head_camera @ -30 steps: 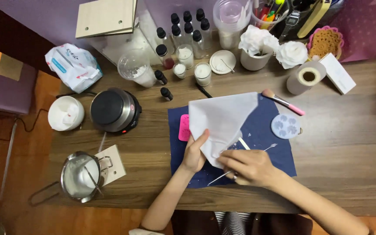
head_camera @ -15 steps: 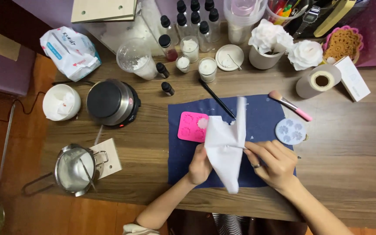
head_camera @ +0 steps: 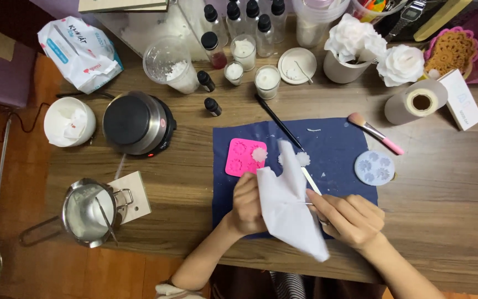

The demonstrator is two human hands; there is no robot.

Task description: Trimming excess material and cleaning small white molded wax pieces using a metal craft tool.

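Steel pot [head_camera: 87, 213] and hotplate [head_camera: 138, 123] seen at desk [head_camera: 443, 182] left. Pink mould [head_camera: 242, 156], covered a second ago, now uncovered on blue mat [head_camera: 333, 147]: white paper sheet [head_camera: 289, 210] was folded narrower, into cone. Left hand [head_camera: 247, 202] grip clamped on paper's left edge. Right hand [head_camera: 349, 218] grip closed on right edge, possibly pinching thin metal tool [head_camera: 311, 181] too. Folding judged under way.

Mould [head_camera: 245, 156] on cloth [head_camera: 333, 147], hotplate [head_camera: 138, 123] leftward
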